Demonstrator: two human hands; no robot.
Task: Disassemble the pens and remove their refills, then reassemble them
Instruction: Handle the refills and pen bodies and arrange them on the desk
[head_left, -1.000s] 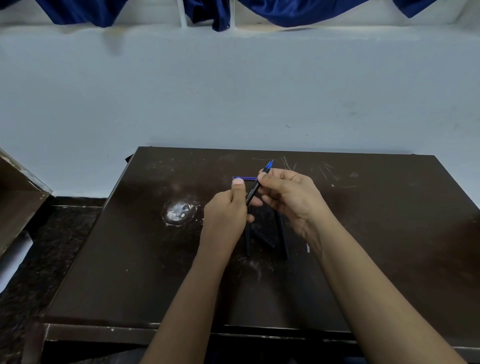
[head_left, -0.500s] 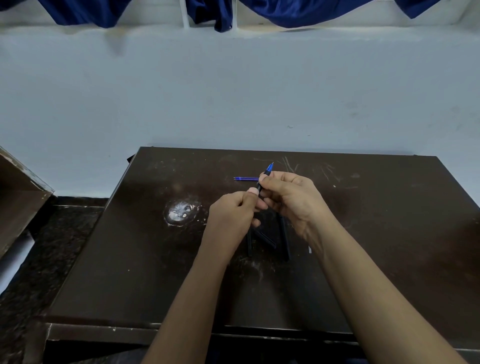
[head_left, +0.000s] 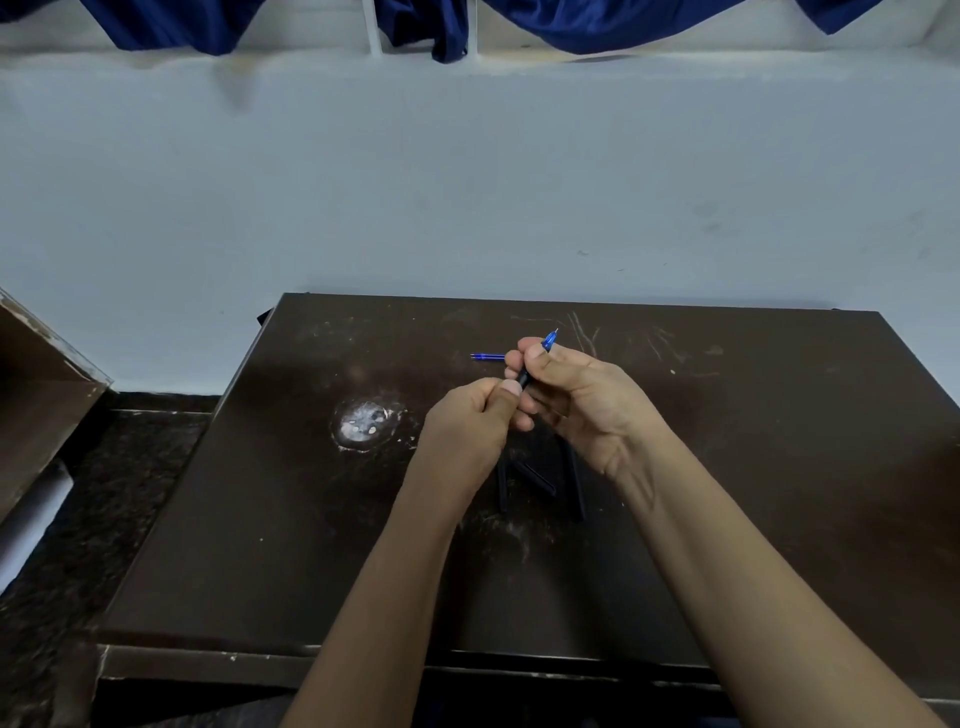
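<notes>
Two grips on one pen (head_left: 524, 378), held above the worktop (head_left: 779, 467).
We see the left grip (head_left: 470, 421) clenched round the pen's black lower barrel and the right grip (head_left: 582, 400) pinching it just below the blue tip (head_left: 549, 340) — the pen tilts up and away, clear of the surface. A loose blue refill (head_left: 485, 356) lies on the worktop just beyond the grips; dark barrel pieces (head_left: 537, 480) lie beneath them. We judge the risks thus: a twist under a slack pinch may let the small tip section slip free and roll off the edge — and dark pieces on a dark surface are easily overlooked or mismatched at reassembly.
</notes>
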